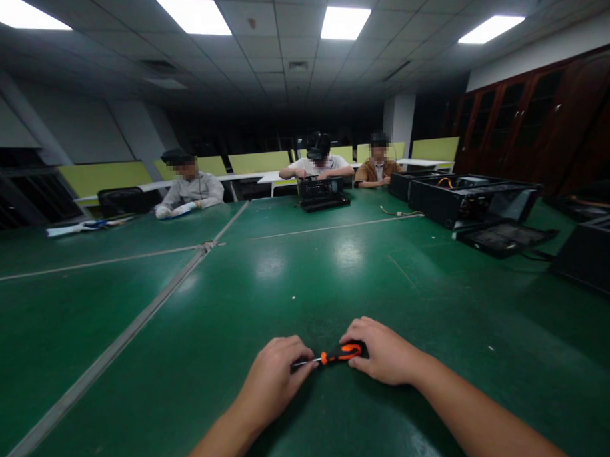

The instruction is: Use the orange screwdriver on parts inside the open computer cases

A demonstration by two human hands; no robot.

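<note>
One broad, smooth, green tabletop (237,304) is spreading beyond both hands, and is carrying a boxy black computer case (434,204) with an open frame, well past the right hand (384,351). The bare left hand (280,371) is pinching with narrowed thumb and fingers; the right is curving its thumb and fingers around its hold. Between them a slim black-and-orange screwdriver (332,356) is lying crosswise, low over the green surface; whether it is touching down, I cannot tell. It is looking light, stiff and hardly fragile. Its thick, probably plastic handle (350,351), in the right hand, is offering the surer hold. Its thin, straight metal shaft (316,361), in the left fingertips, is likely giving a slicker grip, prone to rolling.
</note>
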